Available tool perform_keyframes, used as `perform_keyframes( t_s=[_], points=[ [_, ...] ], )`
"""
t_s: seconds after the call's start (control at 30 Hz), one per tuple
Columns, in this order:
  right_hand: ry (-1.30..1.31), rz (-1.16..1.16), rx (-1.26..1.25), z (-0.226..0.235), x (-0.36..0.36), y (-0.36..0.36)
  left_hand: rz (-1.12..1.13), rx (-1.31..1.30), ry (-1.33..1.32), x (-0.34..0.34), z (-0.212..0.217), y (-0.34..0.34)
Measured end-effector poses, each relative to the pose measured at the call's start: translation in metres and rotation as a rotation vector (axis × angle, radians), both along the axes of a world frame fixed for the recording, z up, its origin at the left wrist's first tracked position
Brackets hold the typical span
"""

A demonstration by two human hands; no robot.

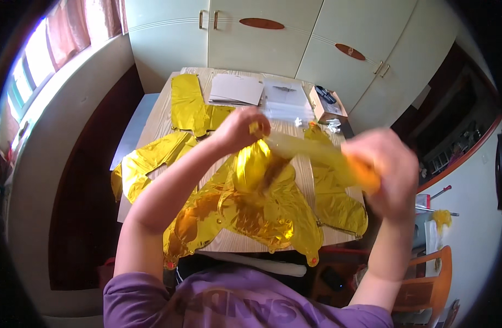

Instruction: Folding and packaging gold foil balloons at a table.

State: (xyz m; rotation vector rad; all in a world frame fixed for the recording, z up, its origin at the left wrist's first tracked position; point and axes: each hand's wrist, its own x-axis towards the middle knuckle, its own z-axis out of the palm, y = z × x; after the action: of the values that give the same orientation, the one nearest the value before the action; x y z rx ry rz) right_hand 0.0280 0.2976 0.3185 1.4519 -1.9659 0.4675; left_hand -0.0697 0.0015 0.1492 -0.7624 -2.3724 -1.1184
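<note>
My left hand (241, 131) is closed in a pinch around a gold foil balloon's (252, 167) neck and the tip of a hand pump (305, 148). The pump has a pale translucent barrel and an orange end, and motion blurs it. My right hand (389, 164), also blurred, is wrapped round that orange end. Below the hands, the balloon's upper part bulges and shines, while its lower parts lie wrinkled over the table's near edge. A flat gold foil balloon (152, 161) rests to the left. More flat gold foil (341, 205) lies to the right.
On the wooden table (162, 115), another folded gold foil piece (186, 101) lies at the far left. Behind are a stack of grey cards (235, 89), clear plastic packaging (288, 101) and a small box (328, 104) with dark items. A wooden chair (441, 273) stands at the right.
</note>
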Motion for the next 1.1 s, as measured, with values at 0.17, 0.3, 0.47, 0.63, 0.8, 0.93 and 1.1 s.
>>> perform_keyframes(
  t_s=[0.17, 0.3, 0.47, 0.63, 0.8, 0.93, 1.1],
  points=[
    [0.025, -0.099, 0.126, -0.072, 0.059, 0.002, 0.16, -0.097, 0.248, -0.032, -0.001, -0.003],
    [-0.075, -0.118, 0.085, -0.192, 0.044, -0.009, 0.251, -0.347, 0.187, -0.024, -0.074, -0.035],
    [-0.141, -0.112, 0.08, -0.264, 0.031, -0.013, 0.09, -0.515, -0.223, 0.036, -0.112, -0.058],
    [-0.229, -0.091, 0.11, -0.279, 0.035, -0.017, 0.036, -0.621, -0.166, 0.127, -0.118, -0.041],
    [-0.309, -0.061, 0.106, -0.273, 0.047, -0.01, 0.045, -0.615, -0.152, 0.155, -0.116, -0.031],
    [-0.331, -0.051, 0.097, -0.269, 0.062, 0.008, -0.027, -0.481, -0.195, 0.167, -0.111, -0.03],
    [-0.298, -0.028, 0.141, -0.274, 0.078, 0.003, -0.021, -0.377, -0.159, 0.159, -0.114, -0.031]
  ],
)
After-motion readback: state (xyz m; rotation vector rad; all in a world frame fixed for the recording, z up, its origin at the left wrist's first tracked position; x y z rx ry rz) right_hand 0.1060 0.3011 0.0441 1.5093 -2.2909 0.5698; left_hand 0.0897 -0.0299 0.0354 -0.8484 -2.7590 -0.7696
